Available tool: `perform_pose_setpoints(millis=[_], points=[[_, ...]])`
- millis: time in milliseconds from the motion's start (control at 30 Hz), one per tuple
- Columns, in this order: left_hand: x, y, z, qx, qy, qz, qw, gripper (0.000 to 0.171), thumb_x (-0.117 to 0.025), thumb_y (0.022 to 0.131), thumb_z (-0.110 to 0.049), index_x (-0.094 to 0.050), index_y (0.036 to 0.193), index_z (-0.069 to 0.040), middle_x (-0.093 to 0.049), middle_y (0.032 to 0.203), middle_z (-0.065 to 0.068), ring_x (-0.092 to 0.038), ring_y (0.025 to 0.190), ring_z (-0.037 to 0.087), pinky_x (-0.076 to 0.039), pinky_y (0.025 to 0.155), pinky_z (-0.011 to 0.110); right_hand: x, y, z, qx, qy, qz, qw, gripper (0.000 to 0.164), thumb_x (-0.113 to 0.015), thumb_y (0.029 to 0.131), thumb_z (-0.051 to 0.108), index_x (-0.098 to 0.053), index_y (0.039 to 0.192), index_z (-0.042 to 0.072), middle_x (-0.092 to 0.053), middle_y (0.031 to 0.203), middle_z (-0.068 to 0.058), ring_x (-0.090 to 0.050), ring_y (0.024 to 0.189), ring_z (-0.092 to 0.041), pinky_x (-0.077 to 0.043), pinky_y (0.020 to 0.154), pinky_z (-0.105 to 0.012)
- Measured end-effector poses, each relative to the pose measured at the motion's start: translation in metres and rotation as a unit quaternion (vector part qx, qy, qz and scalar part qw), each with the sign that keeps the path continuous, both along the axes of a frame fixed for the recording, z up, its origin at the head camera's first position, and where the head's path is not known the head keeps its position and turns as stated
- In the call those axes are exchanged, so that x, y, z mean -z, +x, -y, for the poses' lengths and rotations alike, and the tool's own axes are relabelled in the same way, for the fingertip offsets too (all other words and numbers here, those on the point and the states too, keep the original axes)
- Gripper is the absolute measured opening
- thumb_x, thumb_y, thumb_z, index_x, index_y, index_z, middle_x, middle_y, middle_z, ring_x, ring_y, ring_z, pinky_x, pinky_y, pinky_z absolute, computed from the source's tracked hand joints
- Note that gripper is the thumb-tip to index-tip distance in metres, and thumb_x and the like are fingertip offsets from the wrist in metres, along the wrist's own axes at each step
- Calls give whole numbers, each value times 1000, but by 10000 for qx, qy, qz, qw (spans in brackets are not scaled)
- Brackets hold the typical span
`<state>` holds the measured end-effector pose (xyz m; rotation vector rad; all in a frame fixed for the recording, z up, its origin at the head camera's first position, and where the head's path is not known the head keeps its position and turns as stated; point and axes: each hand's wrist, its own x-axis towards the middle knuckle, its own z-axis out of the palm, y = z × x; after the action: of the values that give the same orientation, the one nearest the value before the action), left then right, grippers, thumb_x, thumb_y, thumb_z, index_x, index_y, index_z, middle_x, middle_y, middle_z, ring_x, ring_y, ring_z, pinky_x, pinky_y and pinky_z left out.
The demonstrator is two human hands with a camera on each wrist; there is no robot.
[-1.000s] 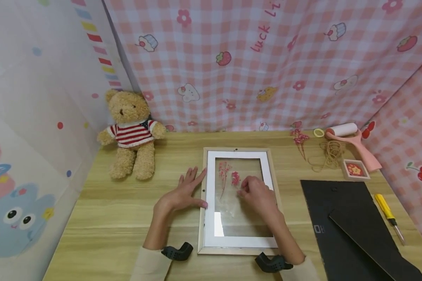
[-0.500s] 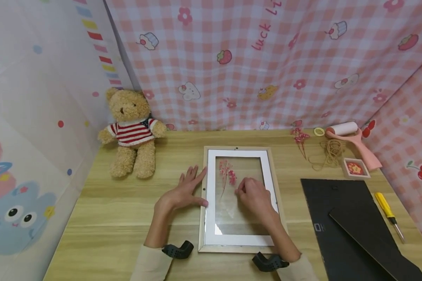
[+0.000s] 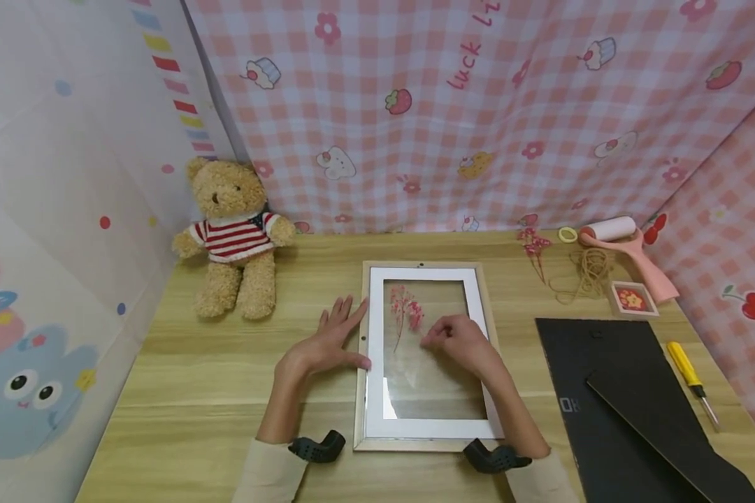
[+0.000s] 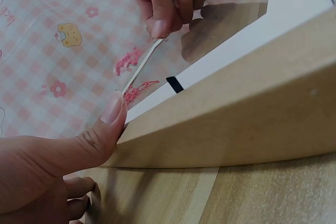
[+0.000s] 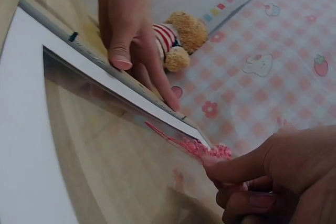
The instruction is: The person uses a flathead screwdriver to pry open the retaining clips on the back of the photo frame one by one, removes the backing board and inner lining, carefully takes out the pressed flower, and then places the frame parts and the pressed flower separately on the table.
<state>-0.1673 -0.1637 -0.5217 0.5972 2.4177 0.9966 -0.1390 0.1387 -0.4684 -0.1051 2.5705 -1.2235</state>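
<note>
Hand pinches one of the frame's two sprigs

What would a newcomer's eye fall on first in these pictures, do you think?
Probably the pink checked cloth behind the table, then the striped-shirted teddy bear at the table's back left. Next, the pink sprigs over the glass of the wooden frame, the right hand beside them.

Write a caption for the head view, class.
Left hand touching a pale wooden rectangular frame, right hand pinching a pink flower sprig over its clear pane.
</note>
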Motion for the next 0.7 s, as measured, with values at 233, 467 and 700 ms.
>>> perform_pose_setpoints(millis=[233,467,700], points=[[-5,4,0,0,28,-37,10000,123,-89,90,-43,-6,178,-20,13,182,21,20,169,40,14,135,60,0,-4,-16,-5,-853,443,9954,14,-75,103,8,-77,101,-6,-72,94,-7,-52,82,-16,-44,70,-26],[5,0,4,-27,52,24,10000,125,-89,89,-47,-4,178,-27,14,183,18,21,169,35,15,136,58,-5,-10,-34,30,-1379,776,9874,23,-72,106,11,-73,111,-12,-63,93,-2,-52,79,-14,-45,65,-24],[10,-3,4,-30,95,50,9999,125,-89,88,-53,-4,178,-31,14,183,15,22,169,31,15,136,56,-13,-19,-69,53,-1587,840,9837,30,-67,109,12,-69,120,-16,-47,73,6,-38,64,-9,-34,61,-26]])
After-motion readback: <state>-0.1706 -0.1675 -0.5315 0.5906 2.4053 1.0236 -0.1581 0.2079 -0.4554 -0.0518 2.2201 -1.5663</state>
